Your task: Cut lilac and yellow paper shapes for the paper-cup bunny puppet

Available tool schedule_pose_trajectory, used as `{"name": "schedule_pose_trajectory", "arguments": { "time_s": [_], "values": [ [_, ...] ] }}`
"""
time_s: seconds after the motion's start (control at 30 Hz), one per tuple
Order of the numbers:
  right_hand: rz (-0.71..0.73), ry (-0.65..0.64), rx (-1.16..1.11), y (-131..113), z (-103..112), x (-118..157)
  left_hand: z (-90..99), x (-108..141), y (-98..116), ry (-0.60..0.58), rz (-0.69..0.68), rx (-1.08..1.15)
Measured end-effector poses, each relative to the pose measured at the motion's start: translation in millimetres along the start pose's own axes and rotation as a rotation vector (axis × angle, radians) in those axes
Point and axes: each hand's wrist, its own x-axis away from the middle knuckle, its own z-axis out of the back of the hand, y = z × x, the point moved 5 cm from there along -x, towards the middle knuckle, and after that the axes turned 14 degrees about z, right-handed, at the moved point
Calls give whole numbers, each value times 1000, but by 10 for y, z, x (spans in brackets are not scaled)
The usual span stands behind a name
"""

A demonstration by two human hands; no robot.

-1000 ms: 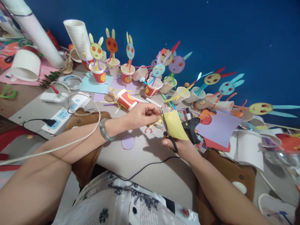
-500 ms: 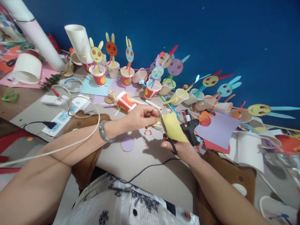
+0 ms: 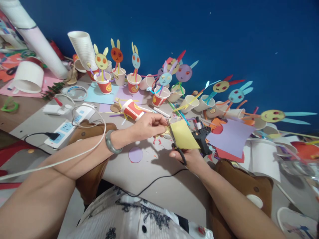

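At centre, my right hand [image 3: 194,160] is holding scissors [image 3: 183,156], long axis pointing steeply upper-left; my left hand [image 3: 149,126] is pinching a yellow piece [image 3: 166,130].

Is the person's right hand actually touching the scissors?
Touching. The head view shows the right hand gripping the scissors, with the black handle running between thumb and fingers.

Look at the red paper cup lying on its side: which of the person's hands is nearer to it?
Left. The left hand is close by the red paper cup, to its right and nearer the body; the right hand is farther off that way.
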Motion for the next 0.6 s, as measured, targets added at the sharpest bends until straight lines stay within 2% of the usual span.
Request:
{"name": "schedule_pose_trajectory", "arguments": {
  "time_s": [0.23,0.4,0.6],
  "values": [
    [34,-57,-36,-25,-60,-18,-3,27,26,14,5,-45],
    [-8,-102,63,49,-61,-11,55,-9,-27,48,-28,-109],
    [-46,-64,149,40,-53,-16,83,-73,-74,43,-37,-101]
  ]
}}
